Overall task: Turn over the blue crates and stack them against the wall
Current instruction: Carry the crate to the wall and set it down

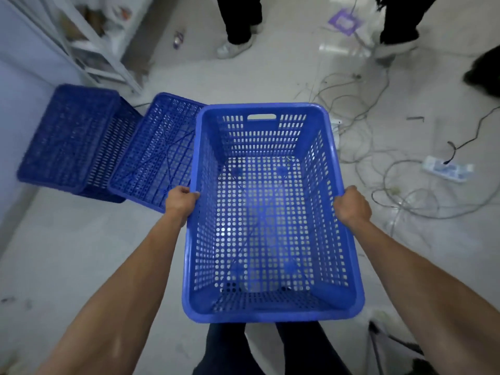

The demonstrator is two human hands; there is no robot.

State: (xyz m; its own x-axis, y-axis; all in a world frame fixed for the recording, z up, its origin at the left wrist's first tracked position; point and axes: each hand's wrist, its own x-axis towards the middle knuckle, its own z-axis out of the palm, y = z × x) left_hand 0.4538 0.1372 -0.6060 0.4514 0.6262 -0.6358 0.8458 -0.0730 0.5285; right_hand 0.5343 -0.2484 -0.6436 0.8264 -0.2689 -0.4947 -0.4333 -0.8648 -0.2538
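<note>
My left hand (pixel 181 197) and right hand (pixel 351 204) clutched the upright crate (pixel 261 107) by its rims; an even flip beside the overturned crates (pixel 151 152) seemed best.

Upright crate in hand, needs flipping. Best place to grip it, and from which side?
The rolled rim of the held crate, on its two long sides, from outside left and right, as the left hand and right hand grip it now. The lip overhangs the tapered walls, so fingers hook under it. Opposed grips should let it roll over.
</note>
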